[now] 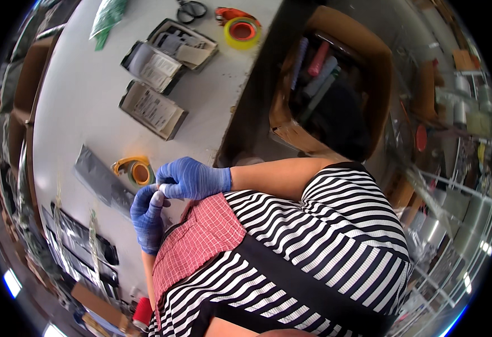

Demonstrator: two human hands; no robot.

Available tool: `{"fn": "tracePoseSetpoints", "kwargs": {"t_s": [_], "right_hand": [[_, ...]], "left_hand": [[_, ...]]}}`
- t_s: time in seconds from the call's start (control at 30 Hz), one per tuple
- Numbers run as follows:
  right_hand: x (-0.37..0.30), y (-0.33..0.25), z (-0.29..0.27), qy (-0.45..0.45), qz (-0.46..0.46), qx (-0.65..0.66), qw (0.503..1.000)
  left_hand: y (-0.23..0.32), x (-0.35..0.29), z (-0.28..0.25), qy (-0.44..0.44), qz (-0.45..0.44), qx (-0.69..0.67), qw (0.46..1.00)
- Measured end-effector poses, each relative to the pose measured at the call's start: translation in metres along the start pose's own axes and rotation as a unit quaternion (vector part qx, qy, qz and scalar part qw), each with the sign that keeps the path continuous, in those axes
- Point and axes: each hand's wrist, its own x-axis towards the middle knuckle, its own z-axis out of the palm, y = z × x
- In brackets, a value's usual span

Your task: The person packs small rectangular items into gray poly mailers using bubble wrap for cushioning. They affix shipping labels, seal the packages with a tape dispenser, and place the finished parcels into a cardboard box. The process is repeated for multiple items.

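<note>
Table (201, 104) bare beside right edge | left hand (147, 219), right hand (192, 178): fingers pinched, contents unclear

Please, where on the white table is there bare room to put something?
The widest bare patch of table lies left of the open boxes, beyond the grey pouch. A narrower strip runs between those boxes and the right edge. It is crowded around the small tape dispenser, and by the scissors and yellow tape roll.

Gloves (198, 178): were blue, finely lined, pale-tipped;
Garment (341, 230): was striped black and white;
Sleeve (336, 181): ended in black trim;
Band (296, 276): was broad, plain black;
Cloth (203, 238): was pinkish red, pale-checked
</note>
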Motion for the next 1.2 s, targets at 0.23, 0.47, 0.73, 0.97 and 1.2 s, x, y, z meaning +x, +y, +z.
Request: {"fn": "tracePoseSetpoints", "kwargs": {"t_s": [0.23, 0.47, 0.73, 0.97, 1.2], "right_hand": [[-0.03, 0.01, -0.015, 0.066, -0.023, -0.03, 0.997], [-0.054, 0.015, -0.031, 0.129, -0.038, -0.02, 0.991], [-0.071, 0.019, -0.046, 0.133, 0.008, 0.021, 0.991], [-0.075, 0.012, -0.057, 0.114, 0.05, 0.014, 0.992], [-0.069, 0.014, -0.057, 0.123, 0.01, 0.051, 0.991]], "left_hand": [[0.003, 0.012, 0.023, -0.029, -0.044, 0.028, 0.998], [0.011, 0.022, 0.051, -0.075, -0.052, 0.065, 0.994], [0.018, 0.03, 0.076, -0.116, 0.027, 0.196, 0.973], [0.017, 0.038, 0.08, -0.127, 0.018, 0.192, 0.973], [0.015, 0.037, 0.076, -0.131, -0.013, 0.111, 0.985]]}}
